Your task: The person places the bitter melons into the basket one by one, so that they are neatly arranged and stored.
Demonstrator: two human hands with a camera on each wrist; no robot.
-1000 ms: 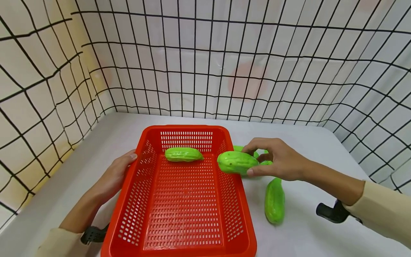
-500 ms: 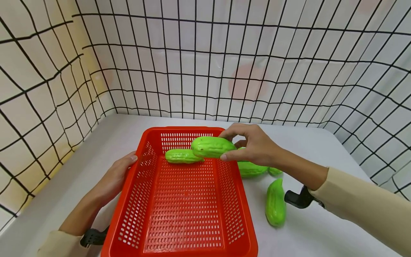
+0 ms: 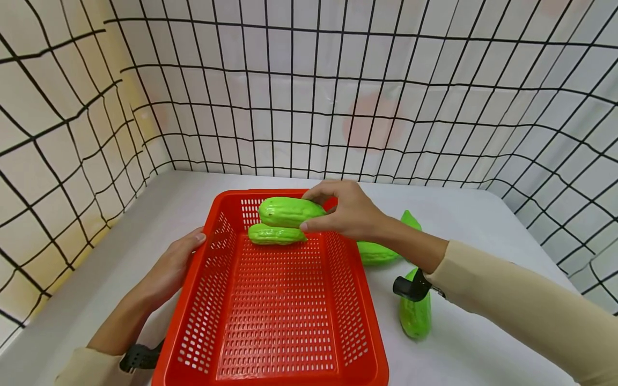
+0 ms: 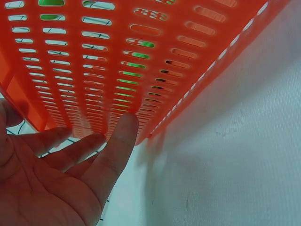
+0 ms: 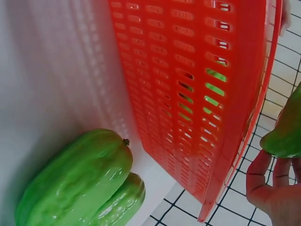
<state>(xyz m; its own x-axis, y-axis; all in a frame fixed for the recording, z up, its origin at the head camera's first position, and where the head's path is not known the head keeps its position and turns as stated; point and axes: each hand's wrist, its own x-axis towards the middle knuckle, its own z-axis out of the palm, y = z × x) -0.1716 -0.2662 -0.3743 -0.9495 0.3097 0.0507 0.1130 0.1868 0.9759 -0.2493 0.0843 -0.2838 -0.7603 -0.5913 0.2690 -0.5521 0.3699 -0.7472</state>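
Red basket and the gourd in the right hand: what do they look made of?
Red basket: likely molded plastic, semi-gloss; uniform slots, one solid color, smooth rounded rim.
Held gourd: either real vegetable flesh or a plastic replica, can't tell; glossy finish, bright highlights on lumpy green skin.

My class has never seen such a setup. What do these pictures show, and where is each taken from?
There is no machine, just a person's left hand and right hand. The wide picture comes from a camera on the head; the close ones from wrist cameras. On the white table stands a red basket holding one green gourd; more gourds lie to its right. The left hand touches the basket's left side; the right hand grips another gourd over the basket.
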